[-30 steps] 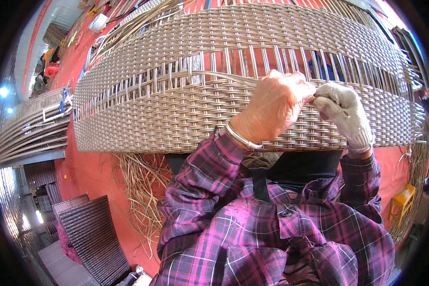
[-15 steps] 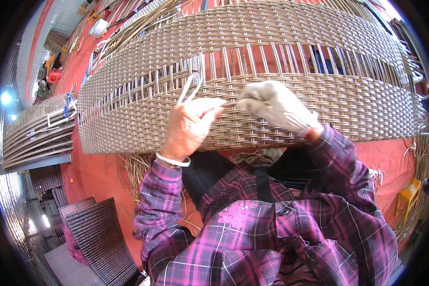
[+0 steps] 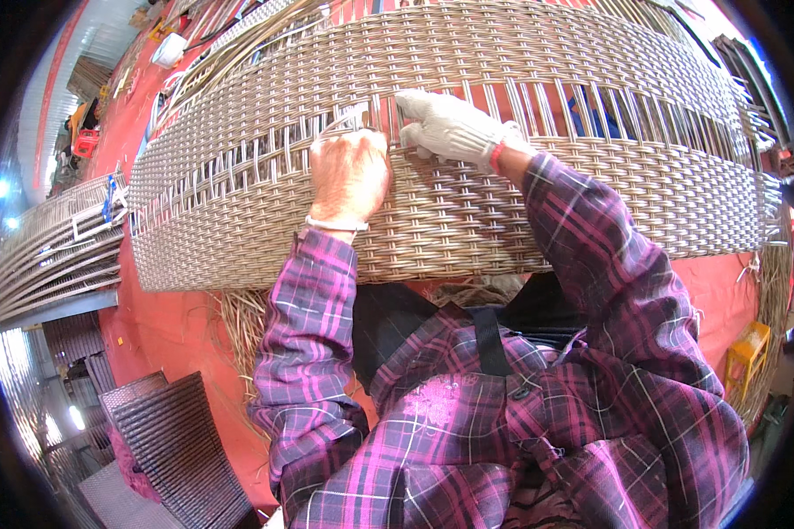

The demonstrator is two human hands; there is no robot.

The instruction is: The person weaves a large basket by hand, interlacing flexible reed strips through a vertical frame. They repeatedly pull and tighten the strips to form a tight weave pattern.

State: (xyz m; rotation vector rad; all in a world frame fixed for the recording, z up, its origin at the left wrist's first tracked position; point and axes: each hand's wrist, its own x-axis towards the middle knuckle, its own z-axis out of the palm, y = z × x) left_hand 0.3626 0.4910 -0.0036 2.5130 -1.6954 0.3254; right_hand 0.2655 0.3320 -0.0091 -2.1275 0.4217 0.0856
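A wide woven wicker panel (image 3: 468, 216) in brown and grey lies across my lap, with a long gap of bare upright strands (image 3: 525, 110) along its middle. My bare left hand (image 3: 351, 176), a white bangle at the wrist, is closed at the lower edge of this gap. It grips a pale wicker strand (image 3: 346, 118) that bends out above the knuckles. Just to its right, my right hand (image 3: 454, 128) in a whitish knit glove has its fingers curled in at the upright strands. What sits between those gloved fingertips is hidden.
Loose strands (image 3: 243, 339) lie on the red floor covering (image 3: 163, 339) by my legs. Stacked curved panels (image 3: 57, 251) stand at the left, a dark woven chair (image 3: 181, 450) at the lower left. A yellow stool (image 3: 747, 360) is at the right, a white roll (image 3: 168, 50) beyond the panel.
Both hands have moved up and away from me to the gap in the weave. The right hand has also shifted left, close beside the left hand.
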